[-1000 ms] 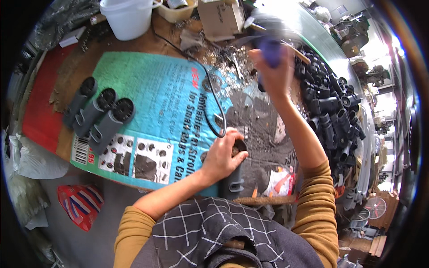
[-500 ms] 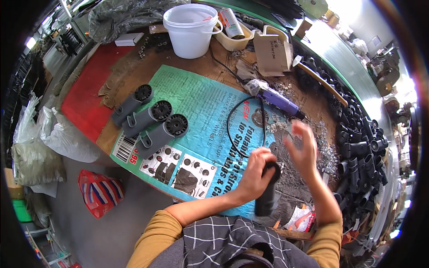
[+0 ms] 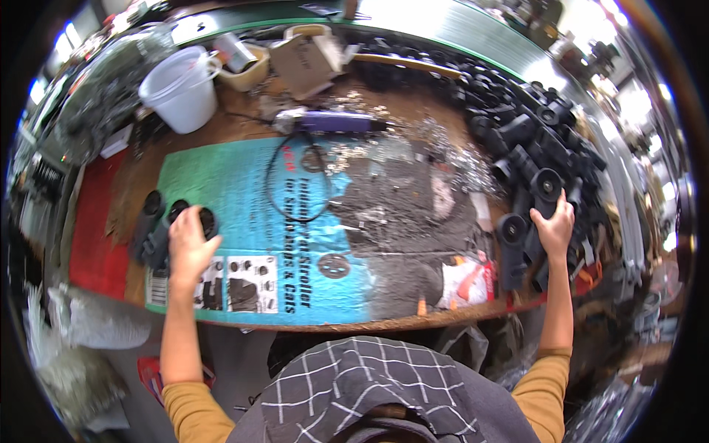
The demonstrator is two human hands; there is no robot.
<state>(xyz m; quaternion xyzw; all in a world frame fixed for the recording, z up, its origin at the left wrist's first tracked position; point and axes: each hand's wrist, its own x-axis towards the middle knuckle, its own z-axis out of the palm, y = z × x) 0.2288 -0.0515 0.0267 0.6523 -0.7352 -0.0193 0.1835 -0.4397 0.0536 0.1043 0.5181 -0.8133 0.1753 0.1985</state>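
Observation:
At the left of the table my left hand (image 3: 190, 247) lies over a row of dark grey wheel brackets (image 3: 153, 240). Its fingers curl on a bracket with a round black wheel end (image 3: 208, 221), partly hidden beneath them; the thumb sticks out to the side. Far to the right, my right hand (image 3: 554, 225) has its thumb and fingers around another wheel bracket (image 3: 546, 186) at the near side of a big heap of black parts (image 3: 517, 133). One more bracket (image 3: 511, 232) stands just left of that hand.
A printed blue-green cardboard sheet (image 3: 244, 184) covers the table, worn dark on its right. Beyond it lie a purple power screwdriver (image 3: 336, 122) with a looped black cable (image 3: 267, 181), scattered metal fasteners (image 3: 469, 170), a white bucket (image 3: 181, 92), a cardboard box (image 3: 306, 66) and a wooden-handled hammer (image 3: 406, 63).
My left hand has moved from the table's near middle to the row of brackets at left. My right hand, formerly raised and empty, has reached right to the heap. The view has turned right.

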